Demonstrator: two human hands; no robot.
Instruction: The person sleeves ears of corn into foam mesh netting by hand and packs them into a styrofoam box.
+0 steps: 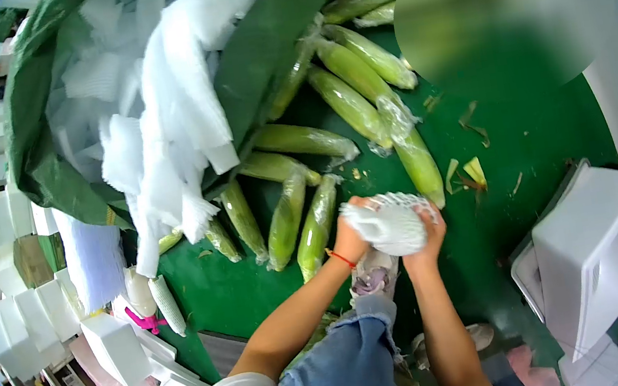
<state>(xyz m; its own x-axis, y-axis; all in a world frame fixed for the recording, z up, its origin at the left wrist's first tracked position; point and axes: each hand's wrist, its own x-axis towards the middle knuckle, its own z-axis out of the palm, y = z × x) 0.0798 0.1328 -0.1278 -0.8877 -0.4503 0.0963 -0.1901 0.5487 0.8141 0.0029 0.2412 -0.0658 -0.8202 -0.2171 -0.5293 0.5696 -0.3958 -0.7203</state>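
Observation:
Between my two hands, above my shoe, is a white foam net sleeve. My left hand, with a red string at the wrist, is closed on its left side. On its right side my right hand grips the net's edge. Whatever may be inside the net is hidden. Several film-wrapped corn cobs lie on the green floor just beyond and to the left of my hands. A green sack full of white foam nets stands at the upper left.
At the right stands a white foam box. White foam boxes are stacked along the left side, near a white bottle with a pink trigger. Bits of husk are scattered on the floor. A blurred patch covers the upper right.

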